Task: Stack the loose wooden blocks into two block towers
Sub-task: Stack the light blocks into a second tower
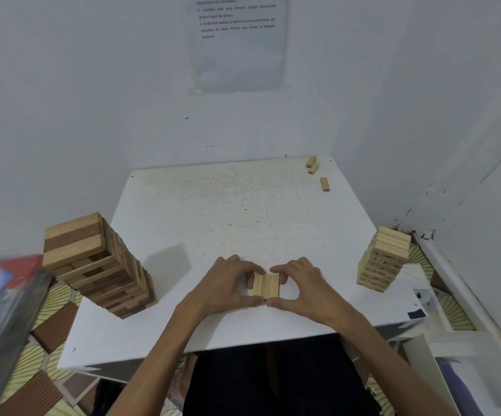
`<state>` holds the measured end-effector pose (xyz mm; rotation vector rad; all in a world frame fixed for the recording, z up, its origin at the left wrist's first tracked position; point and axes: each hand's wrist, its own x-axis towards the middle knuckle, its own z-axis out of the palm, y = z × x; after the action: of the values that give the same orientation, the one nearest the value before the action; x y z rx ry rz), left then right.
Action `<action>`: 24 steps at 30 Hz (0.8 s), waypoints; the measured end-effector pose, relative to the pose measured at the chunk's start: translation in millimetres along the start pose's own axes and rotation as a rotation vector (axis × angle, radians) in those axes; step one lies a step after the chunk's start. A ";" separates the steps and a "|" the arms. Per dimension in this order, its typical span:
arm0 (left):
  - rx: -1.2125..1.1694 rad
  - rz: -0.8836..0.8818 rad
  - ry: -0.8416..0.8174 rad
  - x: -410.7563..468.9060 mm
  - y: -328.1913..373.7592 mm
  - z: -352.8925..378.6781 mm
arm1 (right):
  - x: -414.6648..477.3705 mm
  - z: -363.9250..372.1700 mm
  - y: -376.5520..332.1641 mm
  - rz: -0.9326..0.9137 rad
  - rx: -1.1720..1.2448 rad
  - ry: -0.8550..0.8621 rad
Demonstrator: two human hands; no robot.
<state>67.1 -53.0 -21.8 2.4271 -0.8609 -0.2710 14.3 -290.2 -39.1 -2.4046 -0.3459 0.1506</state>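
Observation:
Three pale wooden blocks lie side by side on the white table near its front edge. My left hand and my right hand curl around this row from either side, fingers behind it and thumbs in front, pressing the blocks together. A tall tower of large, darker blocks stands at the table's left edge. A smaller tower of pale blocks stands at the right edge. Three loose blocks lie at the far right corner.
White walls close in the table at the back and right, with a printed sheet on the back wall. A blurred box lies at the left. Patterned flooring shows beside the table.

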 end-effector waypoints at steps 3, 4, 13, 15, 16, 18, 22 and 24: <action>-0.034 0.000 0.007 -0.4 -0.9 1.3 | 3.0 -9.1 6.1 -0.023 0.029 -0.060; -0.046 0.000 0.002 -0.1 -1.3 1.1 | 5.2 -12.0 7.0 -0.033 0.026 -0.076; -0.109 -0.037 -0.040 1.0 -1.4 2.6 | 9.5 -7.8 5.6 -0.099 -0.009 -0.021; -0.103 -0.049 -0.040 -0.1 -3.1 5.3 | 8.7 -6.0 4.4 -0.102 -0.010 0.001; -0.100 -0.052 -0.035 0.0 -3.1 6.6 | 8.2 -5.0 4.1 -0.105 -0.010 0.006; -0.098 -0.050 -0.015 0.6 -1.9 8.4 | 7.6 -3.6 3.5 -0.107 -0.013 0.005; -0.112 -0.042 0.005 -0.7 -0.2 10.4 | 7.3 -3.1 4.2 -0.110 -0.016 0.007; -0.112 -0.054 0.005 -2.0 -0.8 9.2 | 8.1 -3.7 3.7 -0.110 -0.022 0.005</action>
<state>62.7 -55.1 -29.9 2.3477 -0.7584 -0.3243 23.6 -292.9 -38.8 -2.4006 -0.4787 0.0913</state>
